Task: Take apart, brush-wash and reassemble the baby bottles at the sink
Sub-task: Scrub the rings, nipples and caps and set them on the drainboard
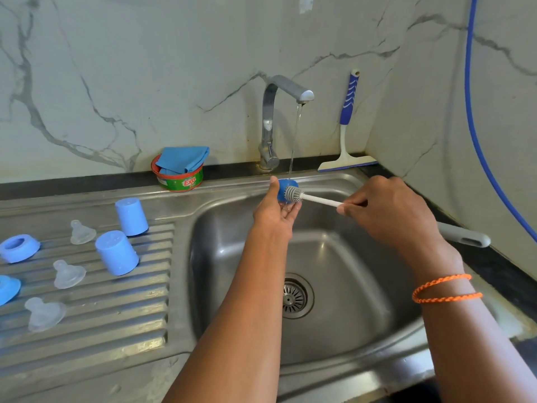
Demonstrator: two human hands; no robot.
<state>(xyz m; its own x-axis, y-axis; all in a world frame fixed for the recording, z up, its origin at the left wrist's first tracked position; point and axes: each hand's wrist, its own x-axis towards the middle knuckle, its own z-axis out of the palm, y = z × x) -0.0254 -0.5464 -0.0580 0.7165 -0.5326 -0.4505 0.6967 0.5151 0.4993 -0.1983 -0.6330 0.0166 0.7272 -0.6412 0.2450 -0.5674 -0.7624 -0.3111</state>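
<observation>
At the sink [363, 338], under a thin stream from the tap [279, 91], my left hand [274, 210] holds a blue ring [283, 191], thumb up along its rim and fingers curled beneath it. My right hand [386, 207] pinches the white stem of the brush [293, 194], whose grey bristle head touches the ring's open face.

On the ribbed drainboard [116, 315], at nine o'clock from the basin, the other parts wait: two caps [117, 253] standing mouth-down, three clear teats [68, 274] and two more rings [19, 248] at the far left edge. No bottle bodies show in view. A soap tub [178, 178] with a blue cloth [183, 159] in it sits at eleven o'clock; a squeegee [347, 126] leans on the wall at one o'clock; a grey handle [465, 237] lies on the desk at three o'clock.

I judge the washing about midway, with reassembly still ahead. The risks from here are plain enough. The ring is wet and held over open basin, so a hard push of the brush could pop it out of my grip toward the drain [295, 296]. The stream lands on the ring's top edge and may splash onto the desk. The teats lie loose on sloping ribs and are nearly invisible, easy to knock off with a forearm.
</observation>
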